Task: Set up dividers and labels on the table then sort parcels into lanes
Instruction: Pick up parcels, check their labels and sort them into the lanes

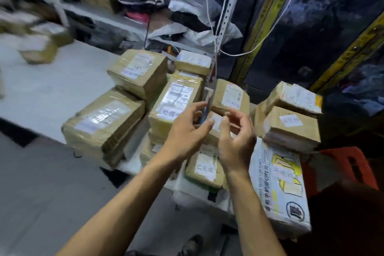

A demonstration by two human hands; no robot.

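Note:
Several brown taped parcels with white labels stand in rows on a low white table [52,89]. My left hand [187,131] pinches a thin dark upright strip [208,102], seen edge-on, between a handwritten-labelled parcel [176,102] on its left and another [230,97] on its right. My right hand [236,141] hovers just right of it with loosely curled fingers that hold nothing, close to a small labelled parcel [216,124]. Whether the fingers touch that parcel is unclear.
A perforated metal bar [228,6] with white cord slants down into the parcel rows. Two stacked boxes [291,124] and a white printed bag [278,183] lie at the right, beside a red stool [349,164]. Shelves with clothes and cartons stand behind; grey floor is on the left.

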